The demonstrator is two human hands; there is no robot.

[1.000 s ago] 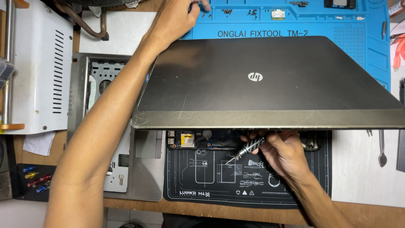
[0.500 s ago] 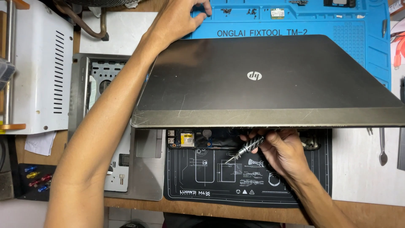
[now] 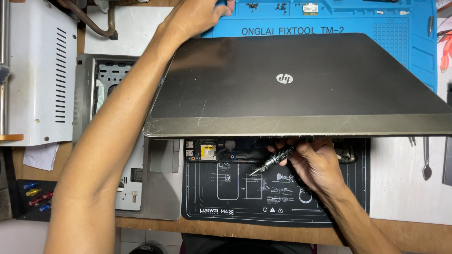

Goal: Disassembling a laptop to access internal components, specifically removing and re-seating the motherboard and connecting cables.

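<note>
A dark laptop (image 3: 292, 89) lies lid-up across the counter. The left hand (image 3: 195, 16) grips its far-left corner, fingers wrapped around. Below its near edge, the right hand (image 3: 315, 162) pinches a small screwdriver (image 3: 273, 161). The laptop looks rigid, fairly heavy, scratch-prone; best held by its edges.

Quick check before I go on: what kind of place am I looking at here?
Most likely an electronics repair bench: a dark laptop lies over an exposed circuit board, the right hand holds a small screwdriver, and a blue repair mat carries loose parts.
</note>
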